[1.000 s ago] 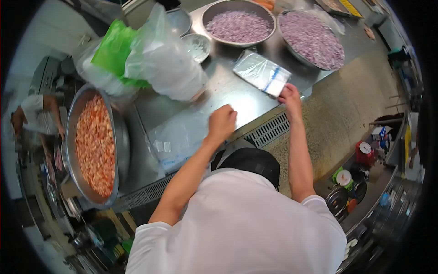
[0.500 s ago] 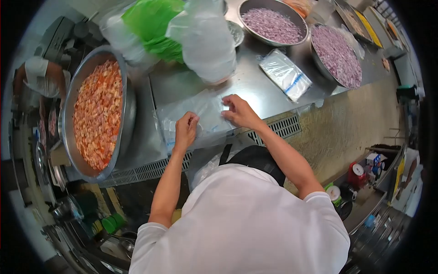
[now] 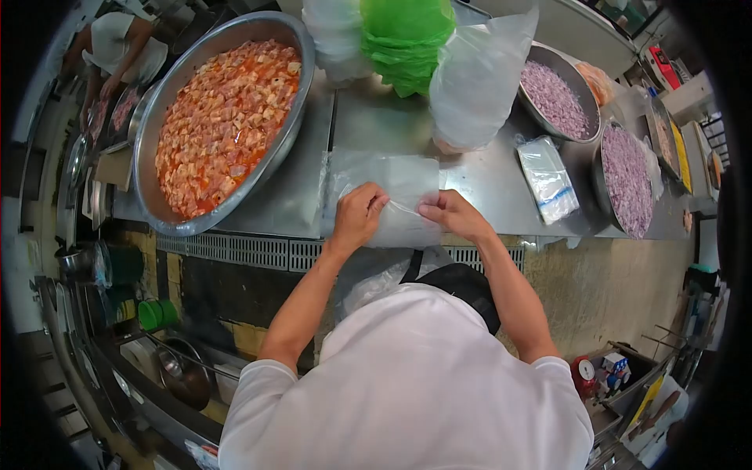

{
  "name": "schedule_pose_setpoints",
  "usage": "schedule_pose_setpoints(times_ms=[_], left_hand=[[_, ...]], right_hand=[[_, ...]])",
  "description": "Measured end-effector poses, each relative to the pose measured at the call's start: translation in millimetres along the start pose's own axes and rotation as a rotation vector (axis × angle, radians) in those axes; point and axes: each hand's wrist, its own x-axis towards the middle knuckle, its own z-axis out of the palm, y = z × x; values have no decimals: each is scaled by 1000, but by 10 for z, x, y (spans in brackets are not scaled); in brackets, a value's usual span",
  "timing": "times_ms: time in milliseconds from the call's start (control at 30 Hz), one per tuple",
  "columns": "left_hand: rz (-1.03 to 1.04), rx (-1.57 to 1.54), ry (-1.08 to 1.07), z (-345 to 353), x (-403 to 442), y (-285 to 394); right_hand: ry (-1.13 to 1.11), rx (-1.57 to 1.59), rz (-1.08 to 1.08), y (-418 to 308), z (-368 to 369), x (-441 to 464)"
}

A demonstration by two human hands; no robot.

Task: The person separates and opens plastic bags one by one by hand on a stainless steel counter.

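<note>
Between my hands a clear plastic bag point(image 3: 403, 223) is stretched over the front edge of the steel table. My left hand point(image 3: 360, 213) pinches its left side near the top, fingers curled. On the other side my right hand point(image 3: 453, 213) grips the bag between thumb and fingers. More clear plastic lies flat on the table just behind the hands. Beyond it and to the right stands a tall whitish plastic bag point(image 3: 478, 90), bulging at its base; what it holds is hard to make out.
A large metal basin point(image 3: 301, 86) of diced, reddish meat point(image 3: 227, 129) stands at left. Green bags point(image 3: 407, 43) are stacked at the back. To the right are a packet of clear bags point(image 3: 547, 178) and two bowls of chopped onion point(image 3: 627, 180). A person point(image 3: 121, 47) works at far left.
My hands have come closer together, and the right one now grips the clear bag, which is pulled up between them. The camera view has turned, shifting the table contents.
</note>
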Motion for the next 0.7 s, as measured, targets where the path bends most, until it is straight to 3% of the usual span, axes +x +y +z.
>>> schedule_pose_setpoints(times_ms=[100, 200, 300, 333, 367, 433, 467, 533, 567, 600, 667, 700], left_hand=[[-299, 55, 12, 136, -96, 20], [-796, -559, -276, 196, -113, 525], [-661, -695, -132, 471, -175, 502], [-759, -1007, 38, 403, -48, 683], [-707, -1263, -21, 328, 27, 693], [-598, -1773, -160, 103, 178, 661], [-745, -1670, -266, -92, 277, 1057], [-585, -1384, -607, -66, 435, 1098], [-497, -1228, -757, -68, 551, 1114], [-143, -646, -484, -198, 817, 1273], [234, -370, -82, -508, 1348, 1619], [643, -42, -4, -612, 1726, 1715]], right_hand=[[165, -167, -17, 61, 65, -112], [277, -132, -92, 125, 251, -201], [352, -143, -202, 108, 326, -305], [408, -187, -260, 64, 224, -337], [473, -229, -309, -5, 141, -397], [907, -259, -305, -64, -180, -362], [993, -346, -324, -209, -413, -408], [970, 76, -588, -719, -682, -462], [697, 405, -773, -1180, -786, -650], [481, 446, -845, -1723, -783, -945], [88, -3, -1042, -2288, -854, -1217], [194, -324, -1050, -2517, -916, -1175]])
